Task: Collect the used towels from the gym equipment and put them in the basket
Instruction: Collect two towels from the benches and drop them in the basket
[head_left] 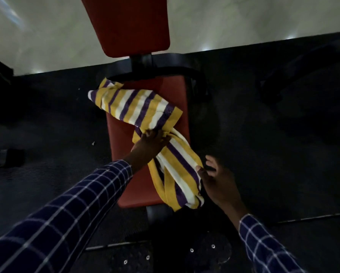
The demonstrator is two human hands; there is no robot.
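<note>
A yellow, white and purple striped towel (137, 107) lies crumpled across the red padded seat (123, 134) of a gym bench. My left hand (151, 143) is closed on the towel's bunched middle. My right hand (216, 178) is at the towel's lower right end, which hangs over the seat's front corner; its thumb touches the cloth and its fingers are spread. No basket is in view.
The bench's red back pad (129, 24) rises beyond the seat on a black frame (141, 62). Dark rubber flooring (263, 134) surrounds the bench, with pale tiled floor (244, 20) farther off. Dark equipment sits at the far left (5, 156) and right.
</note>
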